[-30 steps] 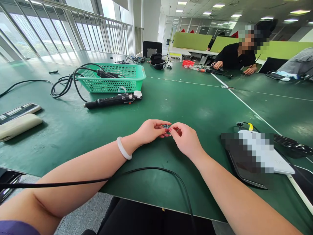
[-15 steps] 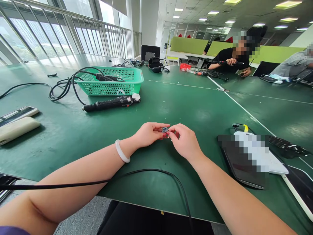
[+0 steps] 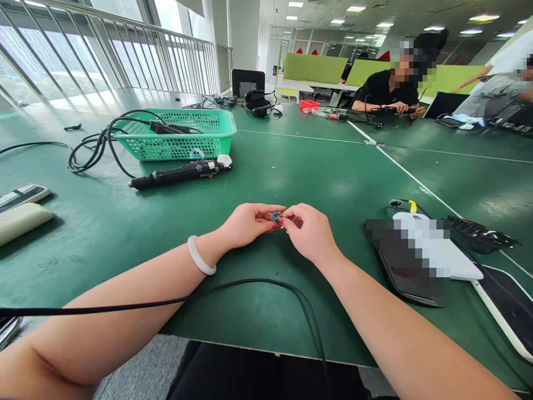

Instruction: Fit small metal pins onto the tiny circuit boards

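Hardware (image 3: 275, 216) of some tiny, dark, patterned kind — too small to identify — is being held between two hands over the green table (image 3: 250, 322), near its front edge. It's being gripped by the left hand (image 3: 244, 226), thumb and fingers closed on it, while its edge is being pinched narrowly by the right hand (image 3: 310, 232). Whether a second bit is being pinched too can't be told. Looks like fine fingertip fiddling is being done, so a steady left hold and a light right pinch are probably being called for next.

Counts: one bit of hardware, two hands, one white bracelet (image 3: 198, 256) being worn on the left wrist. Farther out, one black power tool (image 3: 175, 176) is being left lying just in front of one green basket (image 3: 230, 130). Two slim slabs (image 3: 25, 222) are being kept at far left. At right, one white slab (image 3: 437, 244) is being supported by one dark slab (image 3: 402, 272) — and across the table, something dark is being handled by one co-worker (image 3: 375, 91).
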### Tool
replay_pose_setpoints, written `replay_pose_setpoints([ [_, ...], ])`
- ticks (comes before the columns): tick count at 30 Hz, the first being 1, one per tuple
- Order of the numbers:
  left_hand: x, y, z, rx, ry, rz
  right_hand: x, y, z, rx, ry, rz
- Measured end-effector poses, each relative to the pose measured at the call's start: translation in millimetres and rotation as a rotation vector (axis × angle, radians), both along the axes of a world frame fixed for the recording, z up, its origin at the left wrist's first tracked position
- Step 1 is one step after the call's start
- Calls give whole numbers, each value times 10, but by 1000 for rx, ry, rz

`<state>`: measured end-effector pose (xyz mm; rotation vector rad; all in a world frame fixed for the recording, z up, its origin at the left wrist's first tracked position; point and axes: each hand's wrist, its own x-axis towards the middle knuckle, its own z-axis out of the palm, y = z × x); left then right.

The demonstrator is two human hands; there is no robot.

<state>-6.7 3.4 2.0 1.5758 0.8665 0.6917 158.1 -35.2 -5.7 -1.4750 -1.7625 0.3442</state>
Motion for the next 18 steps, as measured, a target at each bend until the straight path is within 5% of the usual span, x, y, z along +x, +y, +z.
replay_pose_setpoints([
  [18,0,-27,32,91,90,-20,-20,-3,-3,-88,100,16],
])
